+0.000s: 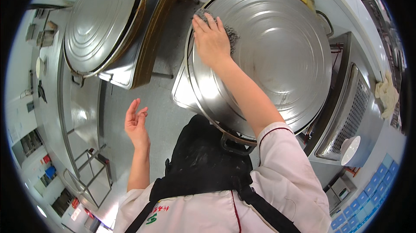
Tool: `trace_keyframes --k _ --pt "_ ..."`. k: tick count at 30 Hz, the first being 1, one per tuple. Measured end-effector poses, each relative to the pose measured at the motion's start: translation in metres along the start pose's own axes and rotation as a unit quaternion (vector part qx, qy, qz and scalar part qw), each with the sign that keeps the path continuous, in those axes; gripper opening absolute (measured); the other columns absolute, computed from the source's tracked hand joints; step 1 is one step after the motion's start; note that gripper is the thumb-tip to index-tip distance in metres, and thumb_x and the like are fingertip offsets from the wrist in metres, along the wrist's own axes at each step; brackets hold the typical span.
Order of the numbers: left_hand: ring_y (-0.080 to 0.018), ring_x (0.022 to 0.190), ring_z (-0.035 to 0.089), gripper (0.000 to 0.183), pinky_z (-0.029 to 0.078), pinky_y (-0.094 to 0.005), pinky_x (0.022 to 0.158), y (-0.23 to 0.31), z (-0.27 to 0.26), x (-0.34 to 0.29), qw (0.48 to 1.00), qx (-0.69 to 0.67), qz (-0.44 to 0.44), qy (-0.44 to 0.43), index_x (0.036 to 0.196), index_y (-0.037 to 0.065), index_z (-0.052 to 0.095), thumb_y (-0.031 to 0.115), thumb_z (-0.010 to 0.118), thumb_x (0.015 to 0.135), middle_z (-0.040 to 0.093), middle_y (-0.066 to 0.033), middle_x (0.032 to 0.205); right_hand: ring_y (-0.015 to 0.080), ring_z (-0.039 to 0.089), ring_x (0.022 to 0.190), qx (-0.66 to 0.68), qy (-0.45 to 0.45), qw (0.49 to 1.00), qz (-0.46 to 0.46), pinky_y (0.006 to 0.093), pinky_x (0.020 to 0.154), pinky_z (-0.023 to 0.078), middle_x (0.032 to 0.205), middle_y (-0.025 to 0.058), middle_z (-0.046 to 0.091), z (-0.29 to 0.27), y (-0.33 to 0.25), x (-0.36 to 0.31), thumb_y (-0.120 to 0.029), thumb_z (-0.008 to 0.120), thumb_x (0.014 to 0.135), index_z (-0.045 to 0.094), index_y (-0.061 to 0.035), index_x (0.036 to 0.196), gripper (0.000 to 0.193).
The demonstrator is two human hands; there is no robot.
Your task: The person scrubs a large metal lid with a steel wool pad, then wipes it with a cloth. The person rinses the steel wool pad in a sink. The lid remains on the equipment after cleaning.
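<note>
A wide round steel lid with ringed ridges covers a big pot in front of me. My right hand lies over a grey steel wool scrubber and presses it against the lid's far left part, close to the rim. Its fingers spread over the scrubber, which shows at the fingertips and beside the palm. Off to the left, my left hand hangs in the air with fingers loosely bent and nothing in it. One black pot handle juts out at the near side, by my apron.
Another large lidded pot stands on a steel stand at the far left. On the right are a counter with a perforated steel tray, a white bowl and a pale cloth. A metal rack stands at the lower left.
</note>
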State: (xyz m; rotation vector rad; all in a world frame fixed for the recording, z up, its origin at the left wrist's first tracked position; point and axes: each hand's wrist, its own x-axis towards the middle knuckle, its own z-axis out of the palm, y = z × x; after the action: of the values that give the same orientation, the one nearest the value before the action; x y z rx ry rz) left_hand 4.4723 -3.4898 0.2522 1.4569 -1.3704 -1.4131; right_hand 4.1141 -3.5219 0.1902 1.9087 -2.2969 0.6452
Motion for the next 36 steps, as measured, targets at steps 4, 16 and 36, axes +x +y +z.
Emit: trace_keyframes --k 4,16,36 --pt "-0.0195 0.117 0.069 0.051 0.053 -0.0316 0.1 -0.027 -0.003 -0.035 0.996 -0.029 -0.062 0.057 0.151 0.002 0.055 -0.009 0.054 0.101 0.059 -0.0147 0.154 0.034 0.046 0.145 0.057 -0.029 0.996 -0.054 0.0523 0.124 0.034 0.155 0.0095 0.056 -0.025 -0.026 -0.073 -0.012 0.057 0.096 0.062 -0.0006 0.144 0.049" --pt "-0.0212 0.117 0.07 0.05 0.053 -0.0309 0.098 -0.008 0.071 -0.051 0.998 -0.042 0.008 -0.044 0.149 0.001 0.056 -0.009 0.053 0.1 0.061 -0.0148 0.151 0.0277 0.042 0.151 0.061 -0.086 0.983 -0.151 0.0537 0.129 0.027 0.158 0.0037 0.054 -0.07 -0.029 -0.147 -0.019 0.056 0.096 0.061 -0.0069 0.147 0.053" --pt "-0.0199 0.119 0.069 0.05 0.053 -0.0304 0.098 -0.037 0.097 -0.085 0.997 -0.014 -0.014 -0.074 0.15 0.001 0.056 -0.007 0.054 0.1 0.062 -0.0154 0.15 0.0476 0.05 0.14 -0.019 0.036 0.977 0.209 0.0594 0.121 0.036 0.152 0.0163 0.059 -0.185 0.116 -0.413 -0.006 0.064 0.092 0.061 -0.002 0.144 0.053"
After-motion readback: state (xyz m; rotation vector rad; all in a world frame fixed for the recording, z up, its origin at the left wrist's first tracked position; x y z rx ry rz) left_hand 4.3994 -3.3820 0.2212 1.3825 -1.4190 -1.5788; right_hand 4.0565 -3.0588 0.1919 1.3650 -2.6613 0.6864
